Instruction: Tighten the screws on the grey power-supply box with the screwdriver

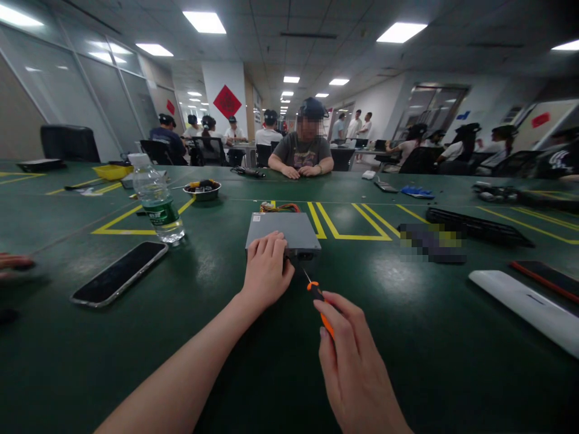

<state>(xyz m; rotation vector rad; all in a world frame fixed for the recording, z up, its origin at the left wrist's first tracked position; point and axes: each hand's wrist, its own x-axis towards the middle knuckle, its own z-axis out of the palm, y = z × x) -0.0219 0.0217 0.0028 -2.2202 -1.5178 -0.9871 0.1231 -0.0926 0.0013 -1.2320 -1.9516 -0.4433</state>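
A grey metal box (289,229) with coloured wires at its far end lies on the green table (226,337) in front of me. My left hand (266,269) rests on its near left corner, fingers curled over the edge and gripping it. My right hand (357,361) is closed round an orange-and-black screwdriver (320,301). The screwdriver's thin tip points at the near face of the box, close to my left hand.
A black phone (120,272) and a water bottle (158,199) stand to the left. A metal bowl (202,189) sits beyond. A white device (525,304) and a black keyboard (474,226) lie to the right. A person (301,147) sits opposite; others sit behind.
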